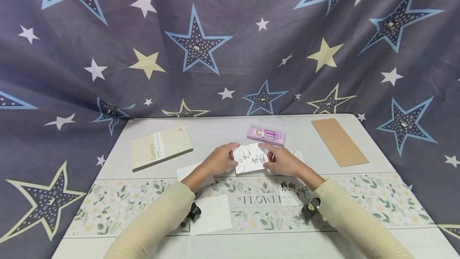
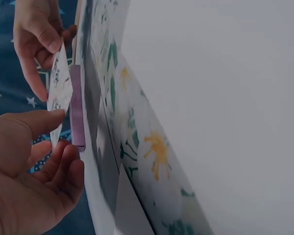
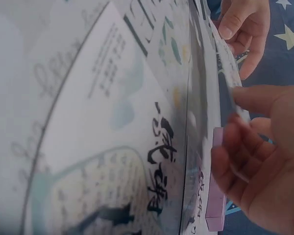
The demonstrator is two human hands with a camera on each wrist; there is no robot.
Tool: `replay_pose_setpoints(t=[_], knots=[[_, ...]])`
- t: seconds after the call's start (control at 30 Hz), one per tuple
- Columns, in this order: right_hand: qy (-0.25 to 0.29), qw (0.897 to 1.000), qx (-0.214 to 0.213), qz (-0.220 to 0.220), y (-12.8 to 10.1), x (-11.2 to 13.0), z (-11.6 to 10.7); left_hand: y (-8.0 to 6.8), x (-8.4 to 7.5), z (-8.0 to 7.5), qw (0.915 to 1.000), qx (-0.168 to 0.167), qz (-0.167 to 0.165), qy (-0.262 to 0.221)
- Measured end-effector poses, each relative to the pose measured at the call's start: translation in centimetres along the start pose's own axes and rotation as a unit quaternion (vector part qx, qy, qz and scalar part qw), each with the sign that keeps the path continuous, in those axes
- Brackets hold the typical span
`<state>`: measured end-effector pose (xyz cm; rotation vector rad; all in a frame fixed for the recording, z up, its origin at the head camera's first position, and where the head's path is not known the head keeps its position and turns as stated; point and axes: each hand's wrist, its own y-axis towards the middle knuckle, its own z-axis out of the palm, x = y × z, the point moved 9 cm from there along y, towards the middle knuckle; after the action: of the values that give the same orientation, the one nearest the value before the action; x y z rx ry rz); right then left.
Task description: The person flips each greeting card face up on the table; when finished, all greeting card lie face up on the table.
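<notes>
In the head view both hands hold one small white card (image 1: 250, 158) with black brush writing, just above the table's middle. My left hand (image 1: 232, 154) pinches its left edge and my right hand (image 1: 268, 156) pinches its right edge. The left wrist view shows the card (image 2: 59, 90) edge-on, between my left hand's (image 2: 59, 132) thumb and fingers below and the right hand (image 2: 41, 44) above. A purple box (image 1: 266, 135) lies just behind the card. It also shows as the purple box (image 2: 77, 110) in the left wrist view and the purple box (image 3: 214, 196) in the right wrist view.
A cream notebook (image 1: 160, 147) lies at the back left and a brown card sheet (image 1: 339, 142) at the back right. A floral runner (image 1: 363, 201) crosses the table. On it lie a blank white sheet (image 1: 210, 214) and another lettered card (image 1: 290, 193). Star-patterned cloth hangs behind.
</notes>
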<state>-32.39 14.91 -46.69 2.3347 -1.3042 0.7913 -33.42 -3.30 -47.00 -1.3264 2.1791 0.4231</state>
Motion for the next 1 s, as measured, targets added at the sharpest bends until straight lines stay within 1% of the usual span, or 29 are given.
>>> replay_pose_setpoints(t=[0.07,0.13,0.23,0.33,0.4,0.57,0.83,1.0], knots=[[0.015,1.0,-0.017,-0.007,0.1,-0.1,-0.4,-0.1,0.1,-0.3,0.9998,-0.002,-0.004,-0.019],[0.032,0.999,-0.037,-0.002,0.3,-0.4,-0.7,-0.1,0.3,-0.5,0.9991,-0.002,-0.016,-0.038],[0.074,0.995,-0.064,0.026,0.3,-1.0,-1.2,-0.2,0.6,-0.6,0.9973,-0.002,-0.035,-0.065],[0.126,0.987,-0.083,0.058,0.2,-1.6,-1.6,-0.2,0.8,-0.6,0.9951,-0.006,-0.052,-0.084],[0.152,0.981,-0.09,0.075,0.3,-2.1,-1.7,-0.2,1.0,-0.6,0.9941,-0.007,-0.059,-0.091],[0.191,0.972,-0.095,0.104,0.3,-2.9,-2.0,-0.3,1.1,-0.3,0.9933,0.003,-0.07,-0.092],[0.223,0.966,-0.09,0.1,0.3,-2.7,-2.2,-0.2,1.0,0.1,0.9947,0.013,-0.068,-0.077],[0.233,0.964,-0.084,0.099,0.3,-2.6,-2.1,-0.4,0.5,0.2,0.9946,0.03,-0.057,-0.081]])
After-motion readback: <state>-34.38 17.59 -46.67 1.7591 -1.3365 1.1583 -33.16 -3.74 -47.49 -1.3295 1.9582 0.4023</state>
